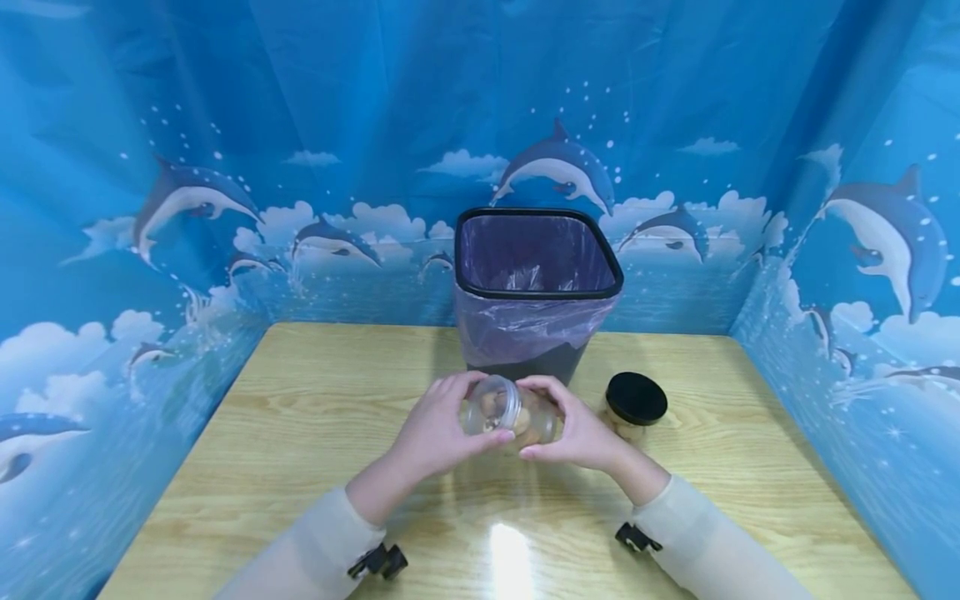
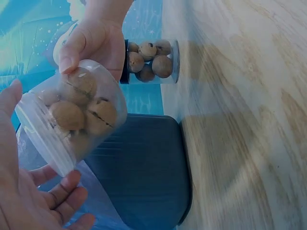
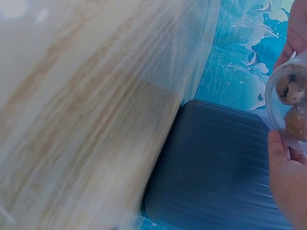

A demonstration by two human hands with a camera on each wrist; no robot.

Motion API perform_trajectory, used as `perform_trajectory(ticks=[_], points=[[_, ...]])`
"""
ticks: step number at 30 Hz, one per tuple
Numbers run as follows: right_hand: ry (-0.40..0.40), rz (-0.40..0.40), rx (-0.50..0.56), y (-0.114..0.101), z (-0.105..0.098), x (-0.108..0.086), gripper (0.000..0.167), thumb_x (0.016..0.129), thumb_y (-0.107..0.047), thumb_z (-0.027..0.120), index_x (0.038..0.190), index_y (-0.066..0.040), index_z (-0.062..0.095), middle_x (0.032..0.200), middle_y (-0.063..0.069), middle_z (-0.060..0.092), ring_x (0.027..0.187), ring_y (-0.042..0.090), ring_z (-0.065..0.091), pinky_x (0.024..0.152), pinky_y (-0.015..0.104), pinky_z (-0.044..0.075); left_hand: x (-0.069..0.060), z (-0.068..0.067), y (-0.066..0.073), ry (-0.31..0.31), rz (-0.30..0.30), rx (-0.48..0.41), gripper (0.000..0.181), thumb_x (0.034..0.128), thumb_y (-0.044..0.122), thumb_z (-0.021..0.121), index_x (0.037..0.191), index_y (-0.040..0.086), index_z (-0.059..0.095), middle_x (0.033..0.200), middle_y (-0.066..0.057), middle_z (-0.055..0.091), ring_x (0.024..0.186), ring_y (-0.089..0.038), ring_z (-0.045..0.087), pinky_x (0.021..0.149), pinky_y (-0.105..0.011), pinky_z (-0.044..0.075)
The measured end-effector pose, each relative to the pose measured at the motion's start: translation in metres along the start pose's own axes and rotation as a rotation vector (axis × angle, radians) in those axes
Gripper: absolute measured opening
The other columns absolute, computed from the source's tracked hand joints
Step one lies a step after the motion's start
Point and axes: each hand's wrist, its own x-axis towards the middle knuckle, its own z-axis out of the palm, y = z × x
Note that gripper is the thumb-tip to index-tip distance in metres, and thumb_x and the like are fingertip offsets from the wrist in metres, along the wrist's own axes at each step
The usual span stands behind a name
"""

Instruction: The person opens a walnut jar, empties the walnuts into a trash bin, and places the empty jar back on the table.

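My left hand [image 1: 442, 429] and right hand [image 1: 581, 425] hold a clear plastic jar [image 1: 517, 412] between them, tilted on its side above the table. Round tan walnuts [image 2: 67, 115] with dark cracks show through its wall. In the left wrist view, the left thumb and fingers lie around the pale, ridged mouth end. The right hand grips the other end, its thumb pressed on the wall. Whether a clear lid covers the mouth, I cannot tell. Beyond the right hand stands a second walnut jar [image 2: 152, 62] with a black lid [image 1: 636, 398].
Behind the hands stands a dark bin [image 1: 525, 362] with a black rim and a purple liner [image 1: 525, 321]. The wood-grain table [image 1: 330, 392] is enclosed by a blue dolphin-print curtain [image 1: 360, 100] at the back and sides.
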Motion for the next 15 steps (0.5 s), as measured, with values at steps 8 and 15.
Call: perform_trajectory(ticks=[8,15], points=[[0.010,0.002,-0.016,0.000,-0.002,-0.001,0.084,0.073,-0.014,0.091,0.144,-0.020,0.046,0.141,0.000,0.051,0.125,0.017,0.050,0.104,0.025,0.040,-0.001,-0.005,-0.004,-0.066,0.017,-0.045,0.103,0.0708,0.064,0.082,0.152,0.019,0.038,0.127,-0.004,0.056,0.120,-0.023,0.049,0.101,-0.048,0.044],[-0.001,0.001,0.001,0.001,-0.005,-0.002,0.082,0.073,-0.012,0.091,0.143,-0.020,0.047,0.140,0.000,0.052,0.126,0.017,0.049,0.105,0.025,0.039,0.005,-0.013,-0.016,-0.167,0.169,-0.112,0.106,0.0702,0.053,0.087,0.157,0.029,0.031,0.131,0.000,0.050,0.130,-0.023,0.040,0.106,-0.053,0.039]])
